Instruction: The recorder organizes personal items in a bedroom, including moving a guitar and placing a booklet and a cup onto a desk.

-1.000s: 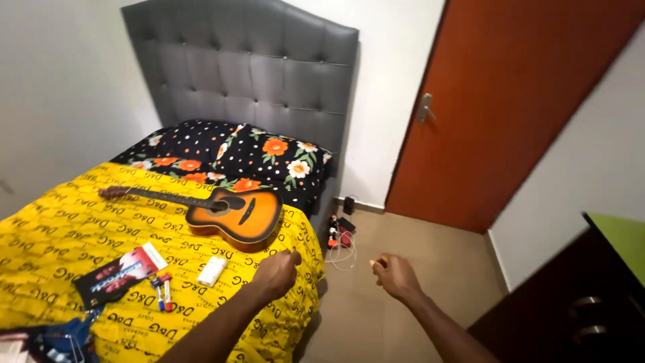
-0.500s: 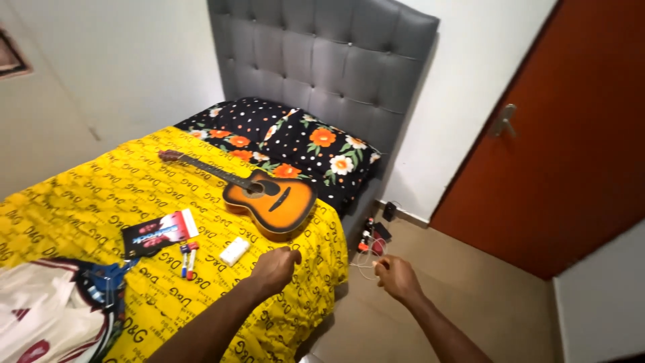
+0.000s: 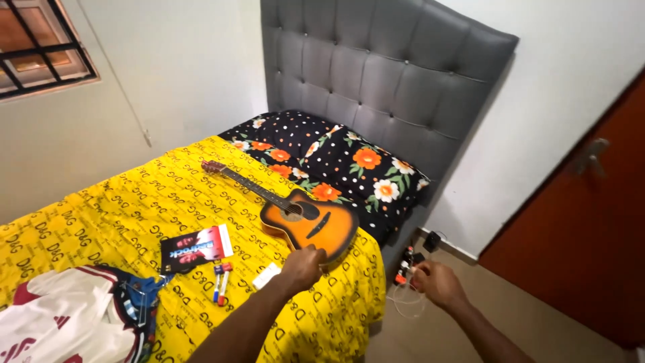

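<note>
Left hand (image 3: 304,267): loosely fisted, fingers curled in, nothing seen held; hovers over the bed edge, just beside the lower rim of the guitar (image 3: 310,224); contact with the guitar cannot be told.
Right hand (image 3: 437,284): fingers curled, out over the floor past the bed's side; whether anything is pinched cannot be told, view blurred; seen in front of the white cable (image 3: 403,306).
Guitar: small acoustic, orange-to-dark sunburst body, laid flat on the yellow cover (image 3: 101,215), neck pointed away toward the far wall, body near the bed's right edge, below the pillows (image 3: 349,158).
Pillows: two, black with orange and white flowers, set against the grey tufted headboard (image 3: 376,67).
White block (image 3: 267,275): small, flat, on the cover just left of the left wrist.
Markers (image 3: 220,282): two, side by side, left of the white block.
Booklet (image 3: 195,247): dark with red and white, flat on the cover above the markers.
Shirt (image 3: 60,326): white with dark red trim, bunched at lower left of the bed.
Floor items: power strip (image 3: 406,263) with red parts beside the bed, white cable looped near it.
Door (image 3: 584,222): red-brown, at right, handle blurred.
Window (image 3: 40,47): barred, upper left.
</note>
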